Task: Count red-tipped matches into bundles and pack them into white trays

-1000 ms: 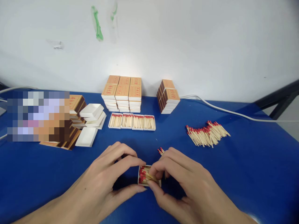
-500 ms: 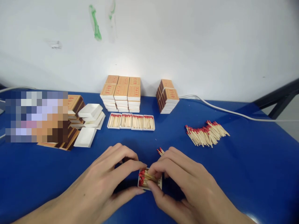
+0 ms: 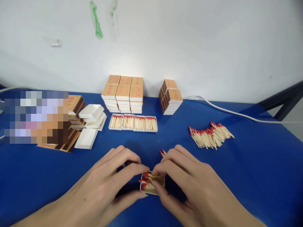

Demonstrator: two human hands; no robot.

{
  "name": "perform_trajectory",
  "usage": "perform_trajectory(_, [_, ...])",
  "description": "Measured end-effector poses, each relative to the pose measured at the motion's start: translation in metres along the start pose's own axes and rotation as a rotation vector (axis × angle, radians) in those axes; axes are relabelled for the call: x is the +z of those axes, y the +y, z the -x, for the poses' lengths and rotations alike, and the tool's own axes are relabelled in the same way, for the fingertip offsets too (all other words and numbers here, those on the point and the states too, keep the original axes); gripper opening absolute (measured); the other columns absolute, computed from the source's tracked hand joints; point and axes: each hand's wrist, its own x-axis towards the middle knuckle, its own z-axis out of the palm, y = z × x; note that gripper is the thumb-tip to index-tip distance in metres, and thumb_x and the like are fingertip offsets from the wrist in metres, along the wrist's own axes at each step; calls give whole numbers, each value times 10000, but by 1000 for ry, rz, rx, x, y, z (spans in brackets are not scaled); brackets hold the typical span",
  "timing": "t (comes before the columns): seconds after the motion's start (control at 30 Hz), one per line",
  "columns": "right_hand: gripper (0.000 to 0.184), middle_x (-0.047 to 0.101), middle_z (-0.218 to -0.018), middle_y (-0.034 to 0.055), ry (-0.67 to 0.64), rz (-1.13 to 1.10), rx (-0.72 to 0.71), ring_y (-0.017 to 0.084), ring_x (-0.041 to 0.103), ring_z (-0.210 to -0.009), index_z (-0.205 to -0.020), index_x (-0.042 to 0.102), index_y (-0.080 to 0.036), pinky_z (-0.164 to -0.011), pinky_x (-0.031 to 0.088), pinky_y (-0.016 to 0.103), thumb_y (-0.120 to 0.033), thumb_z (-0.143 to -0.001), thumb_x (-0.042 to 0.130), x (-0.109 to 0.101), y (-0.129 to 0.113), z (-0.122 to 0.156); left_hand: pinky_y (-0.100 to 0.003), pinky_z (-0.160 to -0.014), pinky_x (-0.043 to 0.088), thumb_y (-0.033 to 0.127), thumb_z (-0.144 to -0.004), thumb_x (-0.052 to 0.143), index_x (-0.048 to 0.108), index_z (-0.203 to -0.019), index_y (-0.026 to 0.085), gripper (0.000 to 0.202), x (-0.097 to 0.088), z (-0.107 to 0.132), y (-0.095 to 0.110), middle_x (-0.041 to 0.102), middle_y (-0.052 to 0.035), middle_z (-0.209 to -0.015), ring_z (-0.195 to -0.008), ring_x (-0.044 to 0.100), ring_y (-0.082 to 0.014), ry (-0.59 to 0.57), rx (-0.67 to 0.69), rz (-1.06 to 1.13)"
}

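**Q:** Where did the tray (image 3: 146, 191) lie?

**A:** On the blue desk (image 3: 260, 164), close to its near edge and about midway between its left and right sides. Red-tipped matches (image 3: 146, 183) lay in it, heads to the left, some of them crooked.

**Q:** How were the hands set?

**A:** The left hand (image 3: 104, 186) pinched the tray's left end between thumb and forefinger, with the other fingers curled above it. The right hand (image 3: 189, 186) closed thumb and forefinger on the tray's right end, its fingertips resting on the matches.

**Q:** What lay nearest the hands?

**A:** A few loose matches (image 3: 162, 153) showed just behind the right hand's fingers; whether that hand held them could not be told.

**Q:** And farther off?

**A:** Toward the right edge lay a heap of matches (image 3: 210, 135), well apart from the hands. Past the tray, four filled trays (image 3: 133, 123) stood side by side in a row. Behind that row, at the far edge against the wall (image 3: 213, 47), rose a stack of matchboxes (image 3: 123, 94), with a smaller tilted stack (image 3: 170, 97) to its right. Empty white trays (image 3: 93, 119) were piled toward the left edge. A white cable (image 3: 227, 111) ran along the far edge to the right.
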Motion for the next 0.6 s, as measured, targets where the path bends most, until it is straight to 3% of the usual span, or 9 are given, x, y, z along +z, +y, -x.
perform_trajectory(0.33, [96, 730, -1010, 24, 3, 41, -9, 218, 670, -920, -1080, 724, -244, -703, 599, 338, -162, -1120, 752, 1, 3, 1, -211, -1003, 679, 326, -1173, 763, 696, -1425, 346, 262, -4, 0, 0, 727, 0, -1326, -1166, 765, -132, -49, -20, -17])
perform_trajectory(0.43, [94, 740, -1016, 20, 8, 63, 6, 219, 684, -911, -1088, 711, -249, -670, 581, 341, -243, -1133, 793, 6, 0, 1, -220, -994, 683, 312, -1169, 765, 714, -1386, 337, 225, -3, 0, -1, 725, -10, -1333, -1167, 768, -142, -54, -20, -17])
perform_trajectory(0.6, [120, 724, -971, 16, 57, 104, -9, 223, 688, -882, -1046, 705, -249, -624, 552, 345, -190, -1117, 782, 14, -1, 0, -217, -984, 676, 352, -1205, 716, 711, -1340, 324, 137, -1, 1, -1, 725, -8, -1298, -1135, 766, -137, -4, 0, -26])
